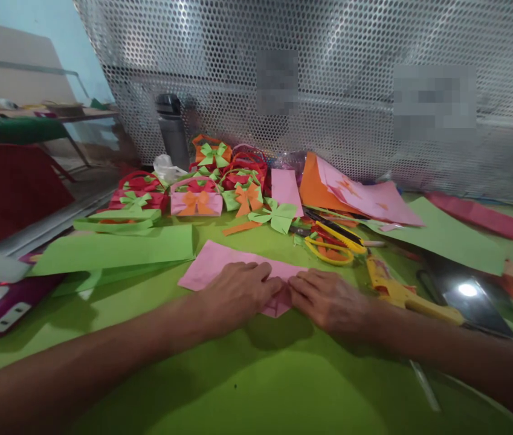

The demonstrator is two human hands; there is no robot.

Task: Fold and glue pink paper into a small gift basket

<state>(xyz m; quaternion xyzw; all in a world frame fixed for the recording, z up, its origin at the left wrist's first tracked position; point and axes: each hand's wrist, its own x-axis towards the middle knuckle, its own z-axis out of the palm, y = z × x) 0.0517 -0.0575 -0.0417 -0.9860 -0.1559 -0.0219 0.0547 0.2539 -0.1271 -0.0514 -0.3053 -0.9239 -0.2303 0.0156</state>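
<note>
A pink sheet of paper [211, 266], partly folded, lies on the green tabletop [247, 386] in front of me. My left hand [240, 293] is closed on its near middle edge, fingers curled. Close beside it, my right hand [322, 296] pinches the same pink paper with its fingers drawn together. Between the two hands a folded corner points toward me. Both hands hide parts of the sheet.
Behind stand several small paper bags with bows [196, 202] and a grey bottle [174, 133]. Yellow-handled scissors [331, 252], a yellow glue gun [396, 290] and a dark phone [469, 296] lie right. Green paper sheets [115, 251] lie left, pink sheets [374, 196] back right.
</note>
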